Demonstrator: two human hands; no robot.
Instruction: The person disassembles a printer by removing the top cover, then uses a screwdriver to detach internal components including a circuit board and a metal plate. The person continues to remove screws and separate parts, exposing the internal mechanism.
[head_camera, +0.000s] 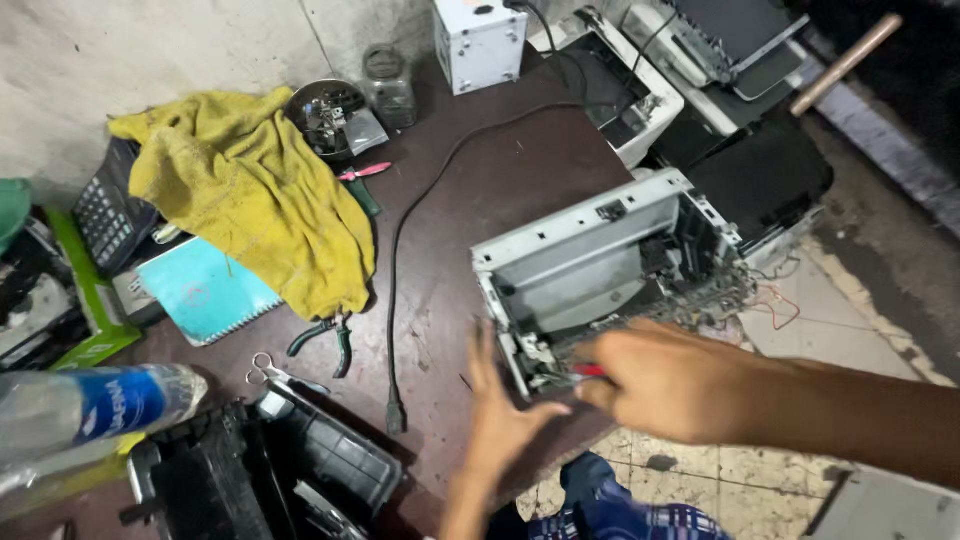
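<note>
My right hand (665, 385) has its fingers closed around a red-handled tool (588, 371), likely a screwdriver, tip poked into the near left corner of the stripped printer chassis (600, 265); my left hand (500, 420) is spread wide, holding nothing, palm by that same corner. The chassis sits at the right edge of the dark tabletop (500, 170), its right end overhanging the floor, so a hard push with the tool could slide or tip it off. Loose red wires (778, 305) dangle off its right side and could snag. If the tool slips, my open left fingers are right in its path. Black power cable (400, 270) runs just left of the chassis, plug end near my left wrist, easy to drag. Room is tight: pliers (335, 338) and scissors (272, 373) near left, yellow towel (250, 190) far left, black casing (270, 470) crowding the near edge. Bare tabletop only between cable and chassis.
</note>
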